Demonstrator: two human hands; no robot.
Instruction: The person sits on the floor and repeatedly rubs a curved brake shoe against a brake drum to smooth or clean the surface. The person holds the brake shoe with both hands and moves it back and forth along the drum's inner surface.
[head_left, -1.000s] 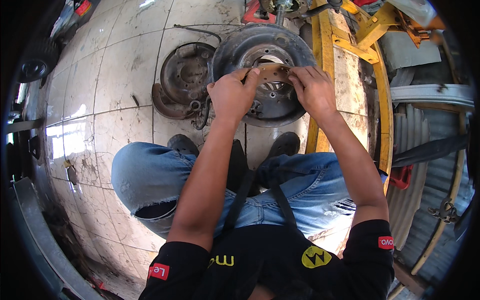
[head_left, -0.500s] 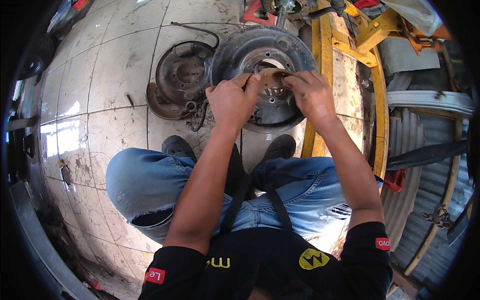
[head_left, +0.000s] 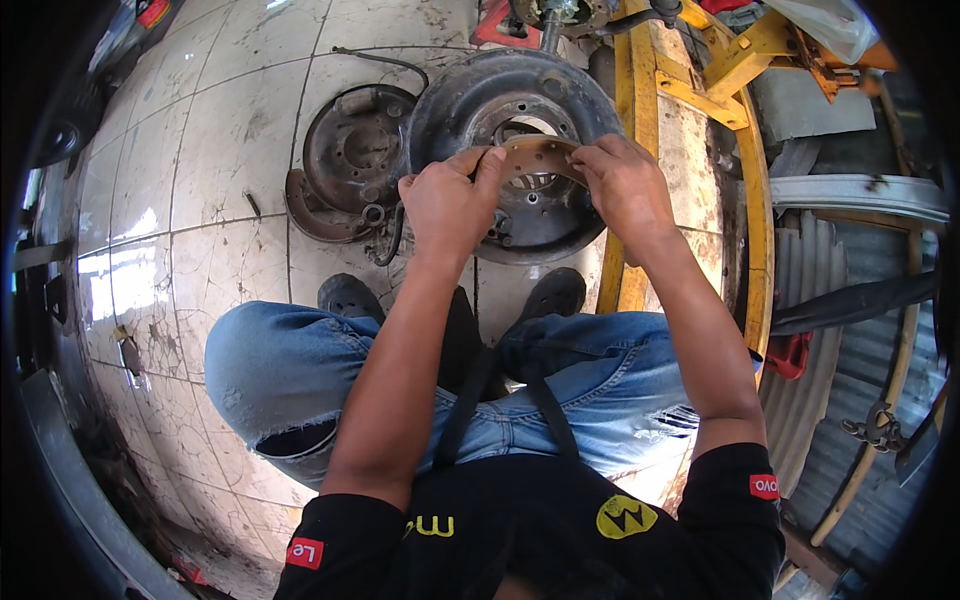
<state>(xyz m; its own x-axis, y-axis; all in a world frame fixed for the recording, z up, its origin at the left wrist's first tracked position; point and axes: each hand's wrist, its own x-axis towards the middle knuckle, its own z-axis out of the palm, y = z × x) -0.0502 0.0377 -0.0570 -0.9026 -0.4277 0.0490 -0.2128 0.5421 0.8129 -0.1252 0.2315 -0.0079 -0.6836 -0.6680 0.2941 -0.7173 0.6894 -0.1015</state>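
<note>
A curved brown brake shoe [head_left: 543, 156] dotted with small rivet holes spans the gap between my hands. My left hand [head_left: 447, 198] is closed on its left end, thumb and fingers pinching it. The other end is in the closed fingers of my right hand [head_left: 627, 188]. Beneath the shoe, a large round black backing plate [head_left: 455, 88] with a central opening shows past my hands. Left of it lies a smaller, rusty brake backing plate [head_left: 335, 135], with another curved brake shoe [head_left: 318, 222] along its lower left side.
A black hose [head_left: 395, 62] runs over the pale tiled floor [head_left: 230, 150] behind the smaller plate. On the right stands a yellow metal frame [head_left: 757, 200], with corrugated sheets [head_left: 800, 330] beyond it. My shoes [head_left: 352, 296] are just in front of the plates.
The brake shoe has tilted, so more of its curved, holed face shows between my hands. Both hands keep hold of it. The whole view has shifted slightly.
</note>
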